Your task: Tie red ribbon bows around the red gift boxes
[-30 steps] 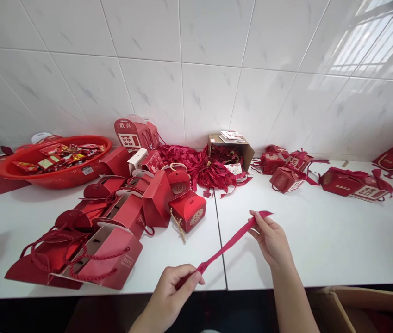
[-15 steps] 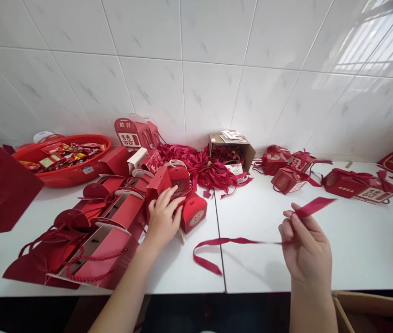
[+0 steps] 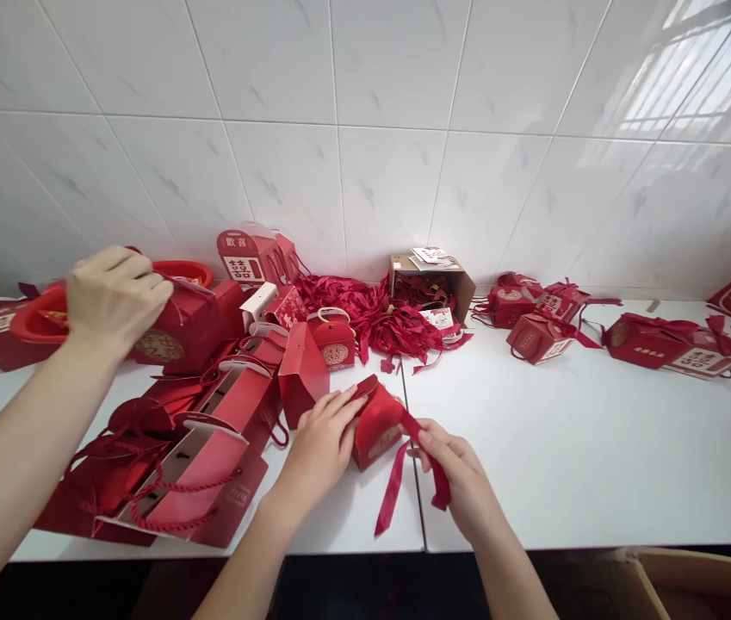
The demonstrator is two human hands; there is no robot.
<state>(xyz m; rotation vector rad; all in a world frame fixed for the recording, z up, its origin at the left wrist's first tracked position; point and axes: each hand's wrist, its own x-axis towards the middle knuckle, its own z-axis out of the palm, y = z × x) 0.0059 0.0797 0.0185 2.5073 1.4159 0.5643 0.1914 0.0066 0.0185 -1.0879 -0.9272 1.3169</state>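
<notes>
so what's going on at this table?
A person's left hand rests on a small red box, while their right hand pinches a red ribbon at the box's side, with one end hanging free. Whether the ribbon is attached to the box isn't clear. At the left, another person's hand is at the top of a larger red box. A heap of ribbons lies by the wall, and a ribbon-tied box sits at the right.
</notes>
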